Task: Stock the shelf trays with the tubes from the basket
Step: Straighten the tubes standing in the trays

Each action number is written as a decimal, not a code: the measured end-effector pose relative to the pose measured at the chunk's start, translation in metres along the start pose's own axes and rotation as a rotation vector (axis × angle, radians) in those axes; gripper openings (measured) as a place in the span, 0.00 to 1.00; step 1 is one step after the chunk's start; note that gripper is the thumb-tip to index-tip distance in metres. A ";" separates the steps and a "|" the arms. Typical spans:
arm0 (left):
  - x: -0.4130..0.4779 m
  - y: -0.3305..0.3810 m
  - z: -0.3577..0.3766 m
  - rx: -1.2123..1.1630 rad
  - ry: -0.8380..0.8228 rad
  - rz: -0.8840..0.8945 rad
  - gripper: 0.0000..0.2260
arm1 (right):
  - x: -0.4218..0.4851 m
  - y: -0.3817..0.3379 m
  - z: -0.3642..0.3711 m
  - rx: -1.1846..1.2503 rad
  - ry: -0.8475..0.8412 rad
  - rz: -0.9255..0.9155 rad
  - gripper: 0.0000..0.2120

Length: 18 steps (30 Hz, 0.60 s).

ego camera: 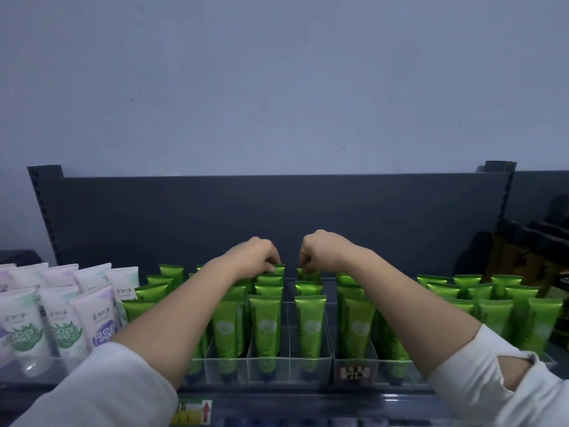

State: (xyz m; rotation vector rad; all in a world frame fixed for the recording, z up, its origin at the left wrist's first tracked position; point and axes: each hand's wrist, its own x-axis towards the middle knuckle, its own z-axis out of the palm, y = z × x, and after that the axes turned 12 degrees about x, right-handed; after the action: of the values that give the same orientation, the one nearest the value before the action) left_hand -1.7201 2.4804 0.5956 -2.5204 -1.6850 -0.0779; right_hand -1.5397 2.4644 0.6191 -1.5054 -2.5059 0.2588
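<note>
Rows of green tubes (264, 322) stand upright, caps down, in clear plastic shelf trays (268, 363) across the middle of the shelf. My left hand (257, 254) pinches the top edge of a green tube (278, 269) at the back of one row. My right hand (323, 248) pinches the top of another green tube (308, 274) at the back of the neighbouring row. Both hands are at the far end of the trays, close together. The basket is not in view.
White and lilac tubes (64, 309) fill the trays on the left. More green tubes (492, 303) stand at the right, with dark packages (535, 257) beyond them. A dark grey back panel (277, 217) rises behind the shelf. A price label (354, 371) sits on the tray front.
</note>
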 end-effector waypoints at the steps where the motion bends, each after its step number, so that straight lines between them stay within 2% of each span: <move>1: 0.000 0.000 0.001 0.007 0.000 -0.002 0.12 | 0.001 -0.001 0.001 -0.005 0.003 -0.002 0.10; 10: 0.000 -0.005 -0.001 -0.059 -0.005 -0.006 0.10 | 0.011 0.005 0.001 0.017 -0.059 0.032 0.12; 18: -0.003 -0.002 -0.003 -0.070 -0.006 -0.007 0.11 | 0.016 0.014 0.004 0.052 -0.070 0.041 0.09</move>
State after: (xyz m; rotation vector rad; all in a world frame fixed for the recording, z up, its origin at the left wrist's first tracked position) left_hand -1.7228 2.4781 0.5985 -2.5672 -1.7221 -0.1325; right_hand -1.5362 2.4848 0.6135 -1.5552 -2.5034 0.3865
